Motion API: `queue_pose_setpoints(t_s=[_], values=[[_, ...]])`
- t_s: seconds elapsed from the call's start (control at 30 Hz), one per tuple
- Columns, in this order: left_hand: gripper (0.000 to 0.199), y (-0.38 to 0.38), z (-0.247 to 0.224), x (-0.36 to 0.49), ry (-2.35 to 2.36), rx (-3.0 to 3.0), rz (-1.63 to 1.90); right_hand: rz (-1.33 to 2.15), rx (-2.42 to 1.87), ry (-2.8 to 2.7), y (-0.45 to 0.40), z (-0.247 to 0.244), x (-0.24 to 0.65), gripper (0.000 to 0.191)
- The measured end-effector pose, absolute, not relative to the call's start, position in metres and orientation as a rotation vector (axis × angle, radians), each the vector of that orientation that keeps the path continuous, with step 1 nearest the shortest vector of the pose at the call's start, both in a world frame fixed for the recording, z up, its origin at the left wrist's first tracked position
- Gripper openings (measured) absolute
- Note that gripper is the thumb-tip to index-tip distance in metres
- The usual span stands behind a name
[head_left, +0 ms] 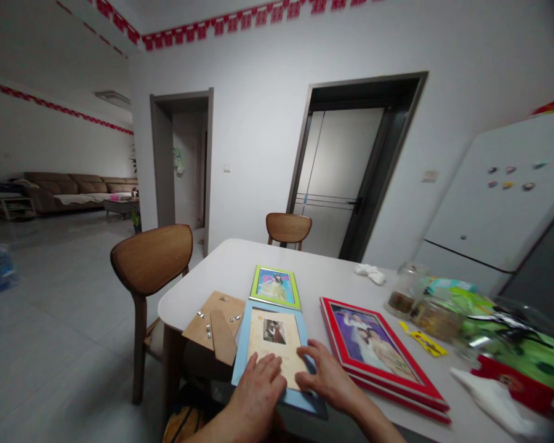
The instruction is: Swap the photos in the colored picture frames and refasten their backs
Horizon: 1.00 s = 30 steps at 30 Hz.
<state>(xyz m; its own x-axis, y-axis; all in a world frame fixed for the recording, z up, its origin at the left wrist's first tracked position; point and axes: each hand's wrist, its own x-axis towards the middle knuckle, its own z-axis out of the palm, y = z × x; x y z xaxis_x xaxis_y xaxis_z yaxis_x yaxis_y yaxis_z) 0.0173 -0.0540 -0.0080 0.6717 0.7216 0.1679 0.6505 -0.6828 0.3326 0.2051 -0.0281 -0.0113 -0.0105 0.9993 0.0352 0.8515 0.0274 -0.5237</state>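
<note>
Blue frame on white table, sofa beyond

1. The light-blue picture frame surrounds a cream mount with a small dark-toned photo.
2. The lime-green picture frame has a thin yellow inner edge around a blue-and-pale-yellow picture.
3. The red picture frame has a white inner line around a purple-backed picture showing white clothing.
4. The backing board is plain tan wood.
5. The worktop is white.
6. The tag is bright yellow with dark marks.
7. The packet is vivid green with darker patches.
8. The wall frieze repeats a red-and-white pattern.
</note>
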Motion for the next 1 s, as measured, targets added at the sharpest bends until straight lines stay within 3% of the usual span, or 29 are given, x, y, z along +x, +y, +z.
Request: queue_pose_setpoints(t_s=[0.27,0.53,0.73,1.0], values=[[0.039,-0.050,-0.022,0.024,1.084,2.629,0.513,0.400,-1.880,-2.010,-0.036,-0.020,0.205,0.051],[0.053,-0.051,-0.009,0.019,1.091,2.615,0.351,0.101,-1.997,-2.149,-0.020,-0.011,0.187,0.040],[0.049,-0.053,-0.002,0.020,1.121,2.611,0.289,-0.079,-2.049,-2.185,0.001,-0.014,0.174,0.037],[0.047,-0.055,-0.002,0.014,1.155,2.597,0.338,-0.063,-2.056,-2.112,0.016,-0.023,0.170,0.046]])
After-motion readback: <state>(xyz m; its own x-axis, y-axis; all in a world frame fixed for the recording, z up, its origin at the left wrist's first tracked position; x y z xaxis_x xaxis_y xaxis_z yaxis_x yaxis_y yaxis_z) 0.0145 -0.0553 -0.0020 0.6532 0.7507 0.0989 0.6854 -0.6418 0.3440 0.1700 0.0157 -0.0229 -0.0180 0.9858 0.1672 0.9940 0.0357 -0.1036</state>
